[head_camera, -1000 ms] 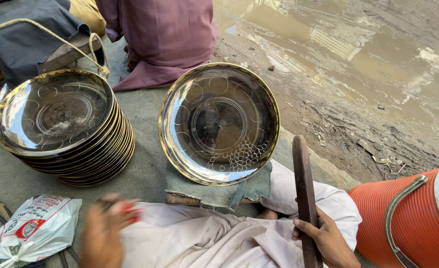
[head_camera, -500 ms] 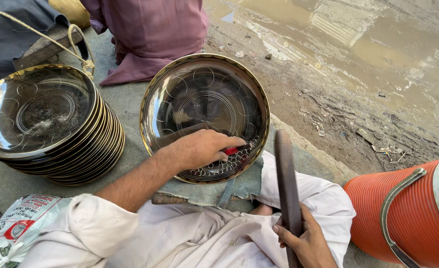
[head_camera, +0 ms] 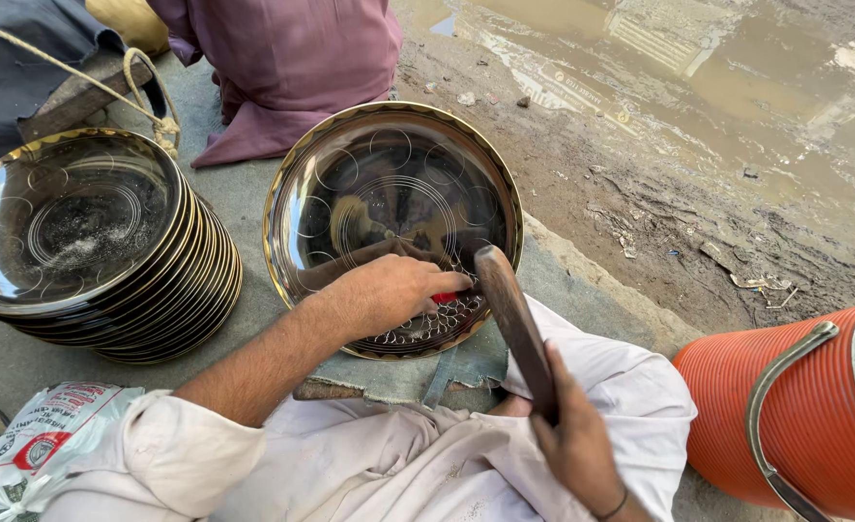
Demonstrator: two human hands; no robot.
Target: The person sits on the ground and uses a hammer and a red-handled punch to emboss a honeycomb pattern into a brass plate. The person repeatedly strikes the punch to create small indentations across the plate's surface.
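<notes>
On the grey mat, a round shiny engraved metal tray (head_camera: 389,193) lies flat
Left hand (head_camera: 389,293) pinches a small red tool (head_camera: 445,297) against its lower rim; right hand (head_camera: 572,445) is clamped round a dark wooden mallet (head_camera: 514,319)

Daylight falls on an outdoor spot. To the far right lies wet, muddy ground (head_camera: 737,193) with a brown puddle (head_camera: 698,68) and scattered litter. A grey mat (head_camera: 244,193) covers the near and left floor, ending at a rough edge beside the mud. At the near right stands an orange ribbed cooler (head_camera: 766,416) with a metal handle. A printed plastic bag (head_camera: 31,449) lies near left.
</notes>
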